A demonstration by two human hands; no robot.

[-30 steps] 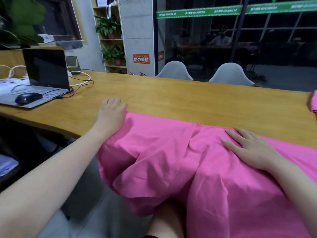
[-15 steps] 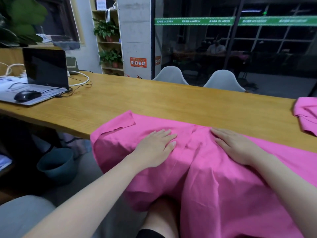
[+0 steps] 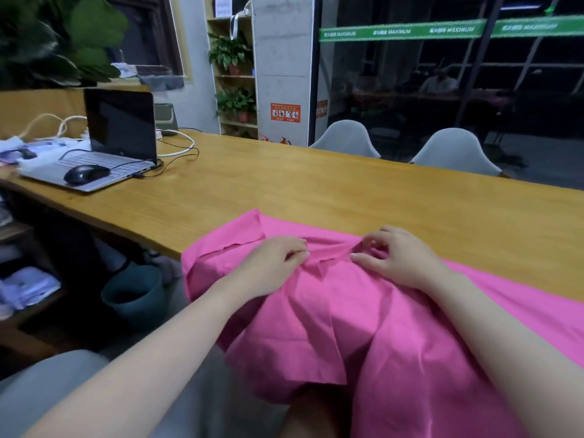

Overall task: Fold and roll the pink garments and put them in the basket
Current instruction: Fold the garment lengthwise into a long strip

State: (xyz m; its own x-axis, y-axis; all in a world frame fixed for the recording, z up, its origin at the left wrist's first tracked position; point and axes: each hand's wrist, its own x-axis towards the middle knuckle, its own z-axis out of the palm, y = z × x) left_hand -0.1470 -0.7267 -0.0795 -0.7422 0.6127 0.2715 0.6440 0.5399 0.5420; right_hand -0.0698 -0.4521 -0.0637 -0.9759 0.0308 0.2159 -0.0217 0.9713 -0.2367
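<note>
Pink garment (image 3: 363, 327), plain and creased, draped over near edge of wooden table (image 3: 316, 191), lower part hanging off toward lap. Left hand (image 3: 271, 263) and right hand (image 3: 401, 257) pinching bunched fabric at far edge. Beyond: laptop (image 3: 117, 137), mouse (image 3: 85, 173).

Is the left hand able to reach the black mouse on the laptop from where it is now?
Probably yes, with a stretch. The left hand pinches the pink garment, so it must let go first. The wooden table lies bare between it and the mouse.
</note>
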